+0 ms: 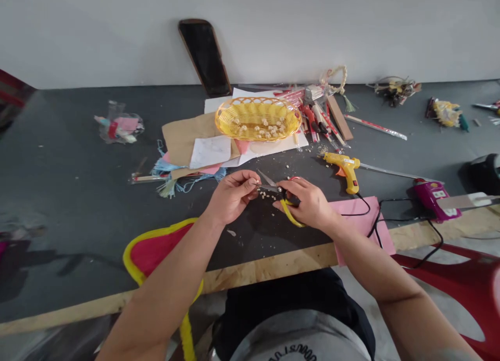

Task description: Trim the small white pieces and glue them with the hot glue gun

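Note:
My right hand (305,200) is wrapped round a pair of scissors (282,193) with yellow-and-black handles. The scissor blades stand apart and point left, close to the fingertips of my left hand (236,193). My left thumb and forefinger pinch something small and pale, too small to name. Tiny pale bits (264,194) lie scattered on the dark table under the blades. Behind my hands sits a yellow woven basket (258,101) with several small cream-coloured pieces (269,127) in it.
A yellow glue gun (344,165) lies to the right, its cord trailing past pink paper (361,223). A phone (205,56) leans on the wall. Blue tassels (166,165) and brown paper (183,134) lie left of the basket. A purple device (435,198) stands far right.

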A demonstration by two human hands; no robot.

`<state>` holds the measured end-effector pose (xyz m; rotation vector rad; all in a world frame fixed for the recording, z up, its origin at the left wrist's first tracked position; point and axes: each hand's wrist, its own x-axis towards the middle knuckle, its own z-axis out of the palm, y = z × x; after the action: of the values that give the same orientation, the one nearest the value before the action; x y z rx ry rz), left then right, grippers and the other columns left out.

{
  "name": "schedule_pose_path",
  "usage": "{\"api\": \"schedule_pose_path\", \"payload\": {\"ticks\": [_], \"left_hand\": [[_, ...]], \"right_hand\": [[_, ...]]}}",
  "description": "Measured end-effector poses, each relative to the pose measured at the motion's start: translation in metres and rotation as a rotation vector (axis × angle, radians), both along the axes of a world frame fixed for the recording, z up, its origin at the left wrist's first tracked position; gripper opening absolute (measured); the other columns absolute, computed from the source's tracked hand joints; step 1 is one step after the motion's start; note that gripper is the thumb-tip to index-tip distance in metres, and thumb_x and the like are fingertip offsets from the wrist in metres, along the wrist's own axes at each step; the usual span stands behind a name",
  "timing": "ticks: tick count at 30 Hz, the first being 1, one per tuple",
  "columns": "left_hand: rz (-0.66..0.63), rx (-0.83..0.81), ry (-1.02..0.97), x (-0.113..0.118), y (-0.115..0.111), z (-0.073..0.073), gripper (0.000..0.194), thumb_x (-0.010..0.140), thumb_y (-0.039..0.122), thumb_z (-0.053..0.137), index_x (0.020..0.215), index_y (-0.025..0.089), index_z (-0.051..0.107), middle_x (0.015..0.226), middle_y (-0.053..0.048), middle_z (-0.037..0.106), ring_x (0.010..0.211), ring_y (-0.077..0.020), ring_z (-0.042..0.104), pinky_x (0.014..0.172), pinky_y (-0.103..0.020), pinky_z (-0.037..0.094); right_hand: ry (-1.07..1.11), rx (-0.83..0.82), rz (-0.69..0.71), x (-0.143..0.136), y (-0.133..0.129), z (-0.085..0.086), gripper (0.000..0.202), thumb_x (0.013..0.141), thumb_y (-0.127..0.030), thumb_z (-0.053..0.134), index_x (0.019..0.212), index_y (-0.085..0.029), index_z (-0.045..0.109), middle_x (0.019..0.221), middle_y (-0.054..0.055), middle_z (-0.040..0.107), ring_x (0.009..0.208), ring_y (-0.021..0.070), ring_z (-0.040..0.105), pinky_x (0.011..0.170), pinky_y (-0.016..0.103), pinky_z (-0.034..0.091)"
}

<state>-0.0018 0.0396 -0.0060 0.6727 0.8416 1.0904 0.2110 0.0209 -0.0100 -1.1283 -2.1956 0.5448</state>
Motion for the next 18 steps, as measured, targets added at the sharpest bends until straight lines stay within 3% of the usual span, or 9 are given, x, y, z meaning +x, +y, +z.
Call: {"api": "schedule_pose_path", "payload": {"ticks": [12,18], "left_hand": [[-0.018,-0.035,-0.045,0.0033,-0.0053,-0.0008,0.035,0.062,0.017,0.089,0.086,0.018,0.064,0.067,0.002,0.066,0.058,-0.0093,0.057,0.051,-0.018,0.043],[-0.033,-0.016,-0.046,0.0049,-0.0068,-0.0009,0.037,0.064,0.015,0.086,0.090,0.018,0.060,0.066,0.004,0.065,0.055,-0.0088,0.055,0.051,-0.019,0.041]], "right_hand": [[-0.053,0.008,-0.019,-0.0049,-0.0046,-0.0029,0.034,0.092,-0.043,0.064,0.114,-0.018,0.068,0.088,0.008,0.071,0.084,0.0210,0.066,0.077,0.030,0.052],[-0.106,-0.012,-0.030,-0.0054,-0.0048,-0.0028,0.034,0.091,-0.043,0.066,0.117,-0.020,0.068,0.091,0.008,0.071,0.084,0.0199,0.067,0.078,0.028,0.052]]}}
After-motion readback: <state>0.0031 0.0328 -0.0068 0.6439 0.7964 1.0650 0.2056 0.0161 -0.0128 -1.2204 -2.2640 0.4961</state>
